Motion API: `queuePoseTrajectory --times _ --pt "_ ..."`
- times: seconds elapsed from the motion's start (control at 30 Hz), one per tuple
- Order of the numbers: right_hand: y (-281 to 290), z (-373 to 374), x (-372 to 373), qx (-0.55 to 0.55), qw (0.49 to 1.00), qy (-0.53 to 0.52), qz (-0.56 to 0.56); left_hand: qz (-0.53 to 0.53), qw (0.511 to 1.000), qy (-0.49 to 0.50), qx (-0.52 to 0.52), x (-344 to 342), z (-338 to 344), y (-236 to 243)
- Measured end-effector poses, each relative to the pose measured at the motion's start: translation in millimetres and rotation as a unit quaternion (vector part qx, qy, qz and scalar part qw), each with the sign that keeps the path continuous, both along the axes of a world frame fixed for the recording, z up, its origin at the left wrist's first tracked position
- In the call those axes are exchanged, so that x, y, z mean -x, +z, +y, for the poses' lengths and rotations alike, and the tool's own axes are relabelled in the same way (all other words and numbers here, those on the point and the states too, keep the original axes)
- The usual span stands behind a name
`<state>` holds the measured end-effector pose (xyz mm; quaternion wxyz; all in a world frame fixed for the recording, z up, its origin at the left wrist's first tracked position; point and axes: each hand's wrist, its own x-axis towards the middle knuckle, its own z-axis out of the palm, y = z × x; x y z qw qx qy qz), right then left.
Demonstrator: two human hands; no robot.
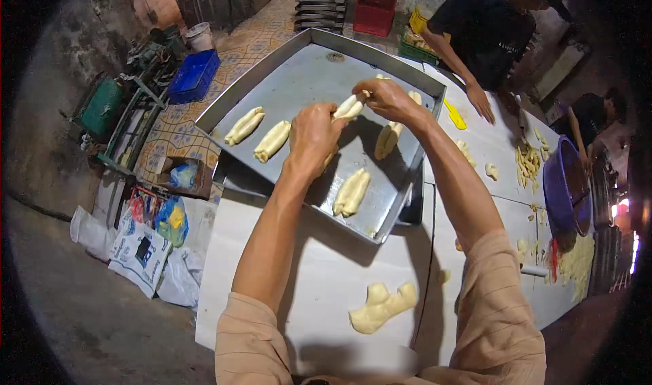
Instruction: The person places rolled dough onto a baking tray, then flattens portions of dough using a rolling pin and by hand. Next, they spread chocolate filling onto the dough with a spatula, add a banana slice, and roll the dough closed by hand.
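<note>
Presently, both forearms extend forward above the metal baking tray, wrists turned inward. The left hand and the right hand pinch opposite ends of one dough roll, each grip narrow. This piece lies directly between the hands, slanting toward the right one (contact with the tray surface cannot be determined). Neighboring rolls rest on the tray.

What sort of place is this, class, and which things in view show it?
Probably a small bakery or dough workshop: shaped dough rolls lie in a large metal tray, while a dough lump and thin dough strips lie on the white worktable.
</note>
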<state>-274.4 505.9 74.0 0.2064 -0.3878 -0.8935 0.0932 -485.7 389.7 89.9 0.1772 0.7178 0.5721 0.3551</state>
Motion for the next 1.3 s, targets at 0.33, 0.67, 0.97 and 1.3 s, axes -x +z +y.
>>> queuePoseTrajectory --times 0.33,0.67,0.97,1.3 --pt "-46 22 22 -0.016 0.999 -0.033 -0.008 0.083 0.994 0.059 0.044 5 61 -43" --pt "-69 9 -10 -0.137 0.990 -0.020 -0.038 0.148 0.987 -0.035 0.057 -14 47 -52" --pt "41 -217 -34 -0.009 0.980 -0.073 -0.185 0.042 0.998 -0.005 -0.037 87 -69 16" --pt "-28 -505 -51 0.150 0.979 0.137 -0.020 0.011 0.961 0.268 0.063 125 -390 24"
